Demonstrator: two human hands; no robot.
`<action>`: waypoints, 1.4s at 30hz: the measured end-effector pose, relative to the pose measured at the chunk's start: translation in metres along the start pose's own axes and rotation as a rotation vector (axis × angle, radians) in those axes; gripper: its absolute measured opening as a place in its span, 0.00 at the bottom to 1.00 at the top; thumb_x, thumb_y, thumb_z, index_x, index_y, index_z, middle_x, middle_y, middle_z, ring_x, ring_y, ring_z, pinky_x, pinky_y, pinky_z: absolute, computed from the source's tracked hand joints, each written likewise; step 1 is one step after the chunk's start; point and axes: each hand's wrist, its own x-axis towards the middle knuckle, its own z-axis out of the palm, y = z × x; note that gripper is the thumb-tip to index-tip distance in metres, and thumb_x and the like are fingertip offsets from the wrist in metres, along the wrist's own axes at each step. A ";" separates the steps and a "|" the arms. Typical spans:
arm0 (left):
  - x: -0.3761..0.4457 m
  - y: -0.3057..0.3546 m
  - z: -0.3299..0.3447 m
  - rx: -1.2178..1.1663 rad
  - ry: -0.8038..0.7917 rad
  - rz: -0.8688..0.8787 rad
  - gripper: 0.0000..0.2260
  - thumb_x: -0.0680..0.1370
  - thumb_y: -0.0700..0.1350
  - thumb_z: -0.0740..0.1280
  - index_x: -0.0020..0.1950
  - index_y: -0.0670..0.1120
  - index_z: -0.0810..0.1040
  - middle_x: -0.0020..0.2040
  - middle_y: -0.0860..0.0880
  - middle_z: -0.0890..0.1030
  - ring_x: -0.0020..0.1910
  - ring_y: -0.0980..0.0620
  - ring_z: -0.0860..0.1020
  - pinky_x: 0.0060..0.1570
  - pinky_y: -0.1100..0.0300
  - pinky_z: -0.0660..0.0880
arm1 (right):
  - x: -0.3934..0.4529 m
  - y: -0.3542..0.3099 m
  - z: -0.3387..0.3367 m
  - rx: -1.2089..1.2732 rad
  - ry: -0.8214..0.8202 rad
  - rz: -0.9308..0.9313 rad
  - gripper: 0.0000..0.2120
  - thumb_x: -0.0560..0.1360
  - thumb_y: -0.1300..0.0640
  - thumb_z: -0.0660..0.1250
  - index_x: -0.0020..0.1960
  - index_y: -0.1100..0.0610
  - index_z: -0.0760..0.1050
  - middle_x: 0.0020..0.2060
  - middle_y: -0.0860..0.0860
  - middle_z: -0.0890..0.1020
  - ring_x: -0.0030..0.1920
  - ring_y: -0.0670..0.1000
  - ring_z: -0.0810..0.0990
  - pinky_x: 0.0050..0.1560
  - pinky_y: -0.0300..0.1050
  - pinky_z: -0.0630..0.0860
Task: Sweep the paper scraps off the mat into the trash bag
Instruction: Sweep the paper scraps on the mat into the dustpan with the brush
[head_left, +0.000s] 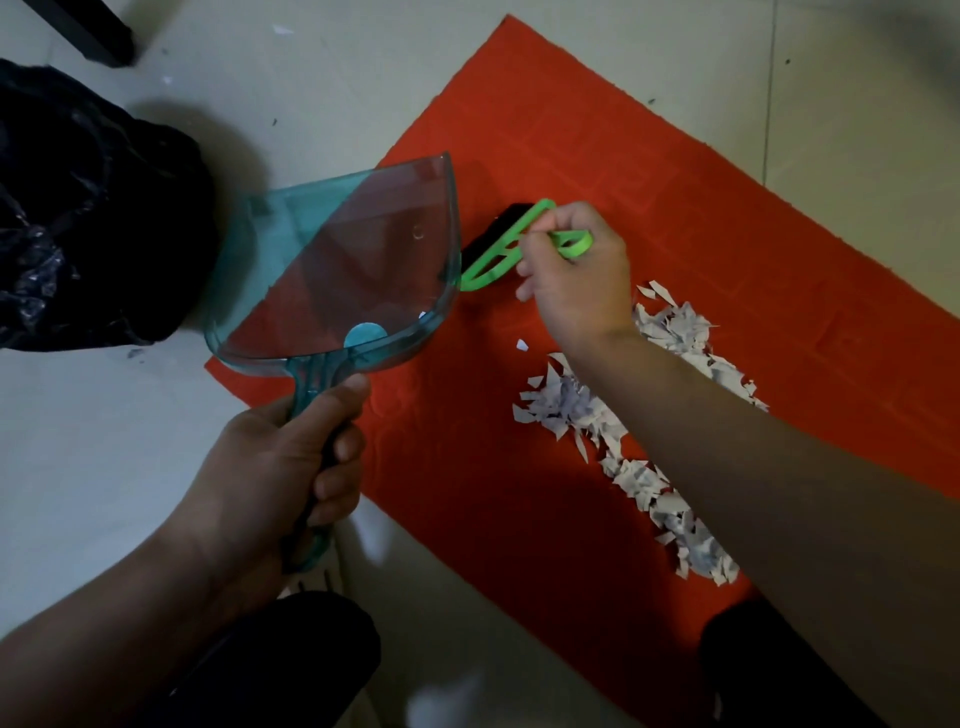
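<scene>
A red mat (649, 171) lies on the pale tiled floor. White paper scraps (623, 447) form a long strip across it, partly hidden by my right forearm. My left hand (280, 457) grips the handle of a clear teal dustpan (337, 270), held tilted over the mat's left corner; one tiny scrap sits inside it. My right hand (576, 280) holds the handle of a green brush (498, 254) with black bristles, which rests on the mat beside the pan's rim. A black trash bag (88, 208) sits on the floor at the left.
A dark furniture leg (93, 36) stands at the top left. A single scrap (521, 345) lies apart on the mat, and a few specks dot the floor. My dark-clothed knees (311, 660) fill the bottom edge. Tiled floor surrounds the mat.
</scene>
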 end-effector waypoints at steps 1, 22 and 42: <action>0.000 0.000 0.000 0.008 -0.002 -0.004 0.14 0.76 0.52 0.67 0.37 0.46 0.68 0.25 0.51 0.64 0.20 0.56 0.59 0.17 0.66 0.57 | -0.003 0.000 -0.006 -0.019 0.000 0.003 0.04 0.75 0.64 0.64 0.42 0.58 0.74 0.32 0.57 0.78 0.29 0.54 0.76 0.28 0.42 0.75; 0.003 -0.002 0.005 -0.040 0.022 0.051 0.12 0.76 0.51 0.68 0.39 0.46 0.68 0.28 0.51 0.64 0.20 0.57 0.60 0.15 0.67 0.58 | 0.027 -0.017 0.024 0.121 0.054 0.019 0.08 0.70 0.60 0.65 0.36 0.49 0.71 0.30 0.49 0.77 0.30 0.50 0.76 0.38 0.54 0.78; -0.001 -0.003 0.001 -0.018 0.023 0.029 0.14 0.74 0.53 0.68 0.39 0.46 0.67 0.25 0.51 0.64 0.19 0.56 0.59 0.16 0.66 0.57 | -0.007 -0.019 -0.014 -0.011 0.069 -0.014 0.03 0.69 0.56 0.63 0.37 0.50 0.73 0.31 0.54 0.78 0.33 0.55 0.77 0.37 0.57 0.77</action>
